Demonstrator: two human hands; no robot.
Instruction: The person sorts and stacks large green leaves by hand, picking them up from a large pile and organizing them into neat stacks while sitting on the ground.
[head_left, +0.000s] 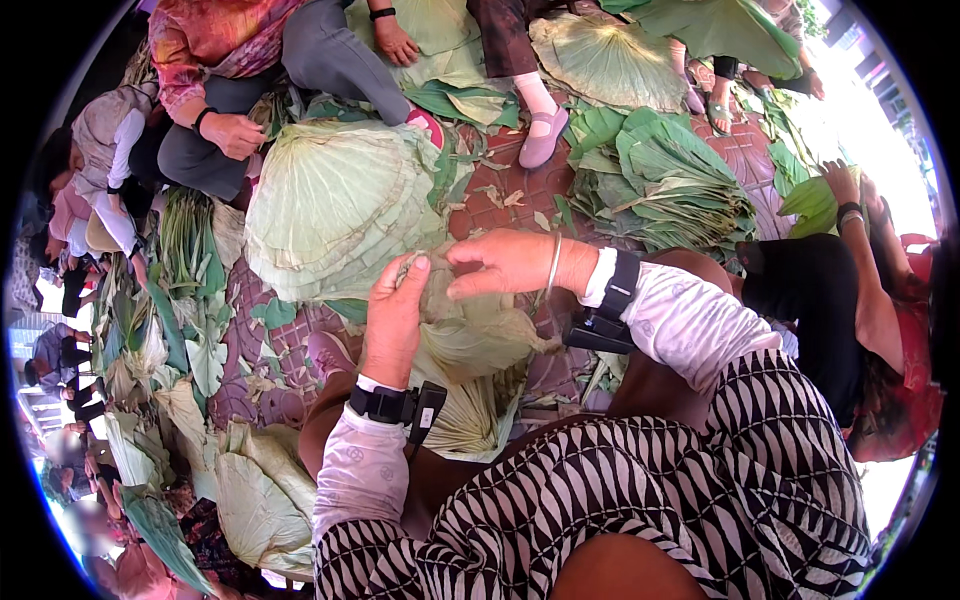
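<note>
My left hand (395, 315) is closed in a pinch, thumb against fingers, on a bit of pale dried lotus leaf (405, 266). Facing it, my right hand (515, 265) has its thumb and index finger apart, with the tips close to my left fingers; its other fingers are partly hidden. Pale, crumpled lotus leaves (475, 345) lie below and between my hands, spreading down between my knees. Just beyond my left hand is a broad stack of dried lotus leaves (335, 205), fanned out in layers.
Folded green leaves (665, 180) are piled at the right. More leaf bundles (190, 245) and a folded pale leaf stack (262, 500) lie left. Scraps litter the red paving (495, 205). People sit close around, one shoe (543, 138) ahead and a person's arm (865, 260) at right.
</note>
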